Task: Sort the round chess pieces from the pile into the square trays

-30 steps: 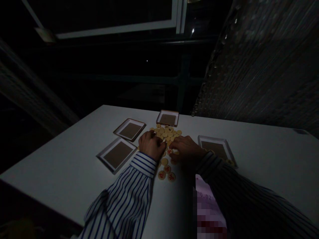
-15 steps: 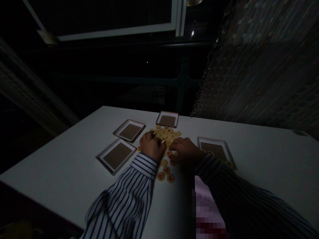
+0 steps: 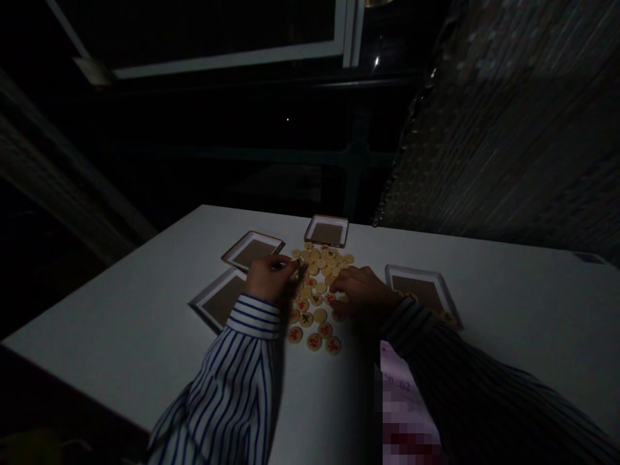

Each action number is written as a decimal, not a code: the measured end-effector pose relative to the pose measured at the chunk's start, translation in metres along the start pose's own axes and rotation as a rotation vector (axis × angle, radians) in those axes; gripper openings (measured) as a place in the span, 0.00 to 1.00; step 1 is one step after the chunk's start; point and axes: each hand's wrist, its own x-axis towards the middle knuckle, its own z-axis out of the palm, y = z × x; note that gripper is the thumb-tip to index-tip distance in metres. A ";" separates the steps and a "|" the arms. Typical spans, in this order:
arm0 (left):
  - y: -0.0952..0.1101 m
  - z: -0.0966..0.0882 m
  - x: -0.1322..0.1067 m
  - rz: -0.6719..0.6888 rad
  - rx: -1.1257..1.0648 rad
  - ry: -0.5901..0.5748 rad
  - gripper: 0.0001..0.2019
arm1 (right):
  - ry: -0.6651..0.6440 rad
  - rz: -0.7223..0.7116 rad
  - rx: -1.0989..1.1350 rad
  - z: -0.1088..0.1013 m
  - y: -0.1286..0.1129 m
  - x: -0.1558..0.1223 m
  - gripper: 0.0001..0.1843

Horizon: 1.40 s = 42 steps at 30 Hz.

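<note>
Round discs (image 3: 320,316) lie between the left hand (image 3: 268,279) and the right hand (image 3: 362,289), both curled inward (whether gripping any, one cannot tell)

The room is very dim, most of the upper half sunk in near-black. Across the upper left and top centre runs a pale frame (image 3: 227,61), apparently a window's, around a dark pane (image 3: 194,29). Below it, a greenish crossbar (image 3: 227,154) meets an upright post (image 3: 357,139) near the centre. A shimmering stranded curtain (image 3: 523,129) fills the upper right; a greyish, slanting band (image 3: 72,161) crosses the left edge. A white tabletop (image 3: 145,290) spreads through the lower half, its far edge mid-frame, and one tiny point of light (image 3: 287,119) shows above it.
</note>
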 end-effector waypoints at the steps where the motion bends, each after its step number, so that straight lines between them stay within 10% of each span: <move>1: -0.002 -0.003 0.001 -0.051 -0.019 -0.001 0.18 | 0.000 0.000 0.005 0.000 0.000 0.000 0.16; 9: -0.022 -0.017 0.008 -0.081 -0.036 0.095 0.14 | 0.032 -0.004 0.032 -0.001 0.001 0.002 0.15; 22: -0.019 -0.012 0.006 -0.006 0.531 -0.108 0.14 | 0.060 -0.004 0.025 -0.004 -0.003 0.002 0.13; 42: -0.014 -0.014 0.005 0.016 0.713 -0.168 0.14 | 0.065 0.008 0.050 -0.002 0.001 0.005 0.14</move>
